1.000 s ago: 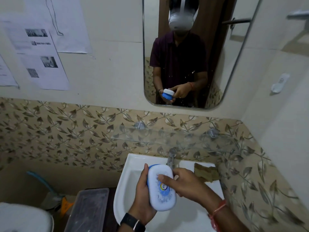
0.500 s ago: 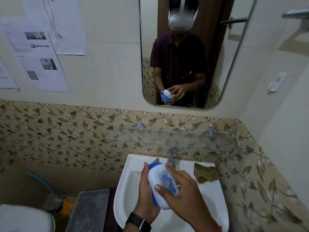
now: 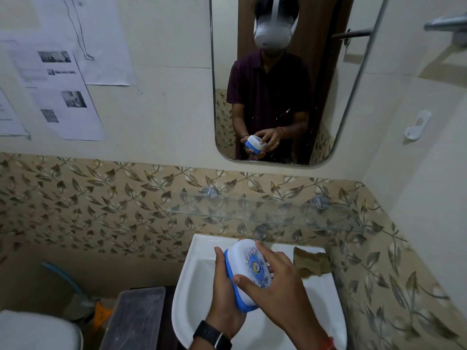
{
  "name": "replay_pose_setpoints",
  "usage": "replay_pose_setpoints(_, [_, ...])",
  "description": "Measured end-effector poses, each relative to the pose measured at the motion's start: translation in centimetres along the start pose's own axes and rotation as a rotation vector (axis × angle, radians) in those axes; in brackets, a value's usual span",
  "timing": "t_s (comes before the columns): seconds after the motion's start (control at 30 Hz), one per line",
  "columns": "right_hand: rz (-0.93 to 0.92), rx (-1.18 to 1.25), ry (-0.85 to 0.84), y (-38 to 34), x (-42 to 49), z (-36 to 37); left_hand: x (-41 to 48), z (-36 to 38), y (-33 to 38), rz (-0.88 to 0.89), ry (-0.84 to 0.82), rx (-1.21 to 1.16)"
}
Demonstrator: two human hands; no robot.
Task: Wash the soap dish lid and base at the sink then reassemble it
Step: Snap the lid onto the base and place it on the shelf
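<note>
I hold the closed soap dish over the white sink. Its white lid carries a printed blue pattern and a round logo, and the blue base shows as a band along the left and lower edge. My left hand cups the base from underneath and behind, a black watch on its wrist. My right hand lies over the lid, thumb at its lower end and fingers spread along its right side. The mirror repeats the same hold.
A tap stands at the sink's back edge, with a brown cloth on the rim to its right. A glass shelf runs above. A grey lidded plastic box stands left of the sink, a toilet tank at bottom left.
The dish has tilted so its blue base edge now shows on the left. My right hand has slid from the lid's side to lie across its top.
</note>
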State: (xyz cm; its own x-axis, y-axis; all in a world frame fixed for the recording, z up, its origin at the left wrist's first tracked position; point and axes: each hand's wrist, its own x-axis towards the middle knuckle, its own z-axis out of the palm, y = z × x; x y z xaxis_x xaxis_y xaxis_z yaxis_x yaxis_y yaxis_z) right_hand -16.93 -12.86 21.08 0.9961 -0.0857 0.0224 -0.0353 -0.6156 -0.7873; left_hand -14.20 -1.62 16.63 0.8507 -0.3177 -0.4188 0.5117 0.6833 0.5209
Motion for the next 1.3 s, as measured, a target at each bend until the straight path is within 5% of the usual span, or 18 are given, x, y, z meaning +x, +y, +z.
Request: replay_pose_setpoints(1.3, [0.059, -0.003, -0.125, 1.3, -0.5, -1.1, -0.8, 0.5, 0.0, 0.003, -0.052, 0.223])
